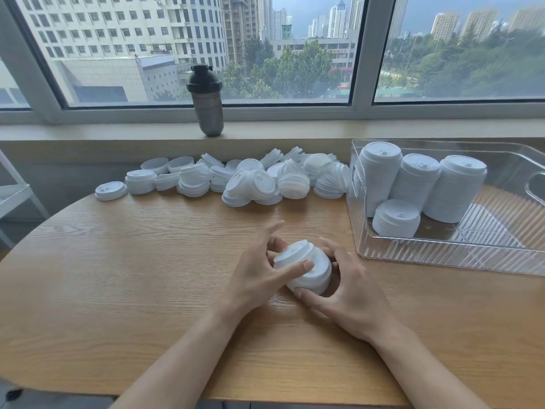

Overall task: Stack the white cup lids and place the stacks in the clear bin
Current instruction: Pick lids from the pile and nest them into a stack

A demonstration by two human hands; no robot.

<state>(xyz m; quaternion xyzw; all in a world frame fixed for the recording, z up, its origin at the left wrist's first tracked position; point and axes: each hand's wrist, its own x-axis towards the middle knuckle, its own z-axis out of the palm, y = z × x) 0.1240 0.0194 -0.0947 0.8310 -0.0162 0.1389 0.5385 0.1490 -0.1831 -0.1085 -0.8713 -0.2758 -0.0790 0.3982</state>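
Note:
A short stack of white cup lids [308, 268] sits tilted on the wooden table [118, 261], between my two hands. My left hand [259, 273] grips its left side, thumb laid across the front. My right hand [345, 287] cups its right side, thumb at the bottom edge. A loose pile of white lids [236, 178] lies along the table's far edge. The clear bin [442, 252] stands at the right with several lid stacks [415, 184] inside.
A dark shaker bottle [206, 101] stands on the window sill behind the pile. A white shelf frame [14, 190] shows at the far left. The table's curved front edge runs close to my forearms.

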